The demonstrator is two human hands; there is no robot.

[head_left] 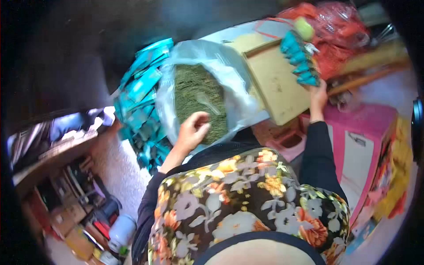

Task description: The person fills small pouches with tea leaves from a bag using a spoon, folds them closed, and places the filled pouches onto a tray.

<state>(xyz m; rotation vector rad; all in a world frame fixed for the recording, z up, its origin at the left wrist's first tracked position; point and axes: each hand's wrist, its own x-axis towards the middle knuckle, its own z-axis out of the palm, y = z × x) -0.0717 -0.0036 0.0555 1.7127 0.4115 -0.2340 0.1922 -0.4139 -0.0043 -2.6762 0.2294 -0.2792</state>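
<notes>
A clear plastic bag (238, 90), its mouth folded wide, holds a mass of dried, shredded green herb (194, 88). A translucent scoop (207, 104) lies on the herb. My left hand (193, 132) hovers at the bag's near side, fingers loosely curled, a gap between thumb and fingers, nothing visible in it. To the right, a shallow cream tray (276, 86) has a row of teal packets (298, 59) along its right edge. My right hand (318, 95) is closed at the nearest packet; its fingertips are partly hidden and blurred.
Flat teal pouches (143, 97) are heaped left of the bag. Red plastic bags (335, 35) and a pale green round object (304, 28) lie behind the tray. A pink-and-white box (362, 150) stands at right. Boxes and a pale blue canister (123, 232) are at lower left.
</notes>
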